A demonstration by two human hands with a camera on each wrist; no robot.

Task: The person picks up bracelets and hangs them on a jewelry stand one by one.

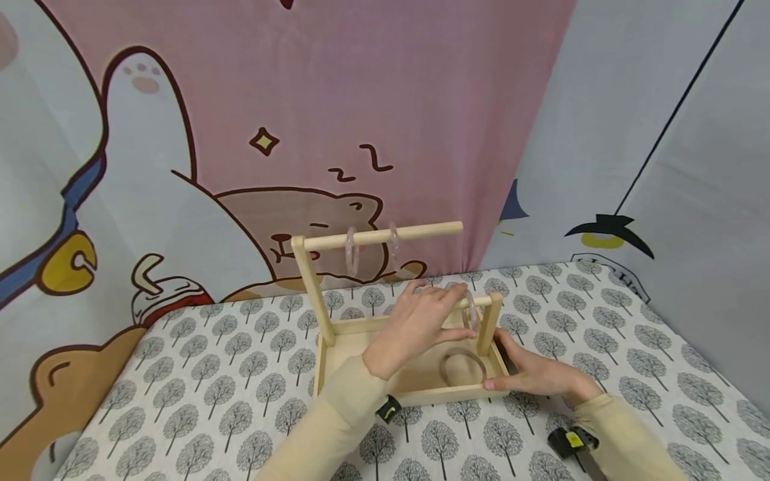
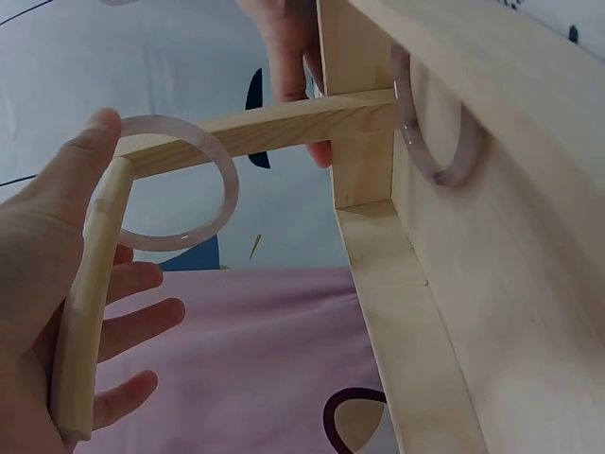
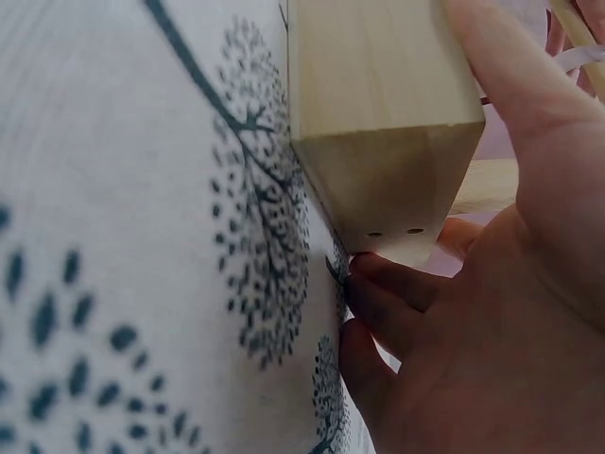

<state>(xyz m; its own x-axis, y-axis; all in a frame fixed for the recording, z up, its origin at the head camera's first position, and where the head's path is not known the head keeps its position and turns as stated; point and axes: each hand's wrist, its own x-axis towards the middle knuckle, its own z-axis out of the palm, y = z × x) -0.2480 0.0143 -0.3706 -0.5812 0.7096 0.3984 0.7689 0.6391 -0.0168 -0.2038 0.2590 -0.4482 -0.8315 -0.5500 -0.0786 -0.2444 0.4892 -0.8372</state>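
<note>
My left hand (image 1: pixel 415 317) pinches a pale translucent bangle (image 2: pixel 230 189) between thumb and fingers, at the short lower rod (image 2: pixel 95 303) of a wooden stand. The bangle is round the rod, near the short post (image 1: pixel 490 324). My right hand (image 1: pixel 535 371) grips the right end of the stand's wooden tray (image 1: pixel 421 399), thumb on the front edge and fingers at the end wall (image 3: pixel 388 180). Inside the tray, at its right, lies another bangle (image 1: pixel 443 369). From the long upper rod (image 1: pixel 427 231) hang two more bangles, a left one (image 1: pixel 349 250) and a right one (image 1: pixel 394 244).
A tall post (image 1: pixel 314 290) at the tray's left carries the upper rod, whose right end is free. The stand sits on a tree-print tablecloth (image 1: pixel 234 374). Behind the table hangs a cartoon-print curtain (image 1: pixel 451 120).
</note>
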